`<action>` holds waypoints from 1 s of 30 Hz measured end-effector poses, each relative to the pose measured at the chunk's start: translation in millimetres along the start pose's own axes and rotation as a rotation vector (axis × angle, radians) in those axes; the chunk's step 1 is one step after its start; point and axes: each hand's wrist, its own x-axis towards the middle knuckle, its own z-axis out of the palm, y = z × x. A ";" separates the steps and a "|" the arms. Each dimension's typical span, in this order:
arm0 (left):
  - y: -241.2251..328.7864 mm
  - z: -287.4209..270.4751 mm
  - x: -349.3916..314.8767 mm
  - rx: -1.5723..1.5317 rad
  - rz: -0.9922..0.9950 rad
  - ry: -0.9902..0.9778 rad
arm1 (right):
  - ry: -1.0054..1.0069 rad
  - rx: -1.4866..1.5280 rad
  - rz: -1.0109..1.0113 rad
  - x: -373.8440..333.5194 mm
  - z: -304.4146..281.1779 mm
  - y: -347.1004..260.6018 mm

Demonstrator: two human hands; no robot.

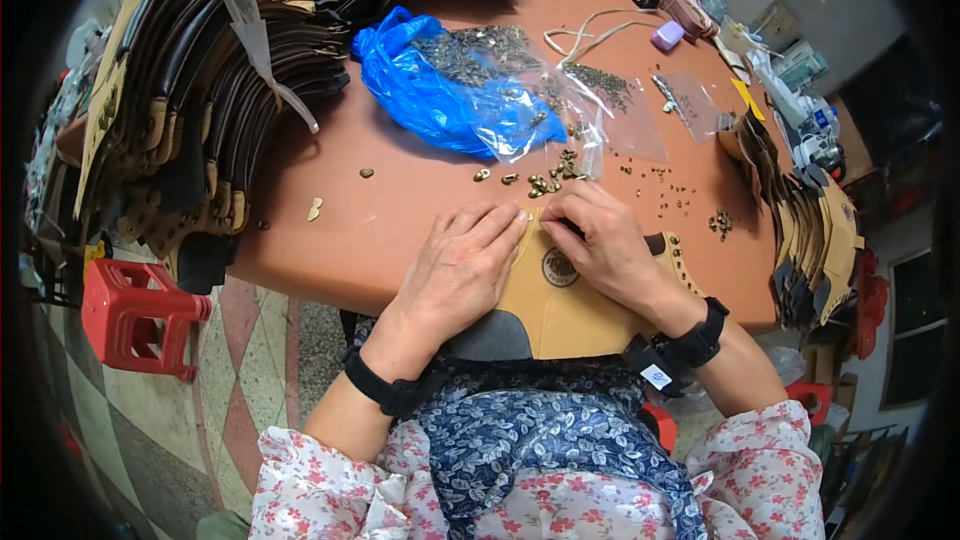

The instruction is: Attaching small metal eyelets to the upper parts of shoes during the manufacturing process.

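A tan leather shoe upper (555, 315) with a dark grey panel and a round dark emblem lies at the table's near edge. My left hand (465, 265) rests flat along its left side, fingers stretched toward its top edge. With thumb and fingers drawn together, my right hand (603, 245) pinches at that same top edge; whatever sits between the fingertips is too small or hidden to make out. A row of metal eyelets (677, 262) runs down the upper's right flap. Just beyond my fingertips lies a small heap of brass-coloured metal fittings (545, 183).
A blue plastic bag (410, 100) and clear bags of metal parts lie mid-table. Stacked leather uppers (190, 90) rise at the left; more pieces (815, 230) hang over the right edge. A red stool (140, 315) stands on the floor at left. Loose fittings (720, 223) lie right.
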 end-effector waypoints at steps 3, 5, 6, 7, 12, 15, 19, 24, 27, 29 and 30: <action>0.7 -1.4 1.5 0.004 0.001 -0.007 | -0.002 -0.016 -0.036 2.9 6.1 5.5; 1.0 -2.2 1.1 0.003 -0.003 -0.008 | -0.008 -0.029 -0.021 1.9 11.5 10.3; 1.4 -2.4 1.2 0.002 -0.004 -0.008 | -0.011 -0.035 -0.014 1.4 12.5 11.4; 1.0 -2.1 1.1 0.002 -0.005 -0.005 | -0.009 -0.039 -0.023 2.0 13.4 11.7; 1.0 -2.0 1.7 0.009 0.000 0.000 | 0.026 -0.038 -0.032 2.2 17.2 11.2; 2.6 -2.8 4.0 -0.003 -0.017 -0.017 | 0.040 -0.075 -0.063 1.4 18.5 12.5; 2.6 -3.5 2.2 0.001 -0.012 0.007 | 0.051 -0.092 -0.081 4.1 18.4 9.8; 2.3 -3.2 3.3 -0.017 -0.034 0.024 | 0.044 -0.104 -0.088 4.5 18.8 10.1; 1.3 -2.5 2.9 0.001 -0.031 0.010 | 0.049 -0.096 -0.070 3.6 18.7 9.2; 1.8 -2.9 3.9 -0.008 -0.032 0.001 | 0.050 -0.055 -0.032 2.3 18.2 10.3; 2.1 -3.0 4.7 -0.013 -0.031 -0.005 | 0.051 -0.036 -0.011 1.1 17.1 10.6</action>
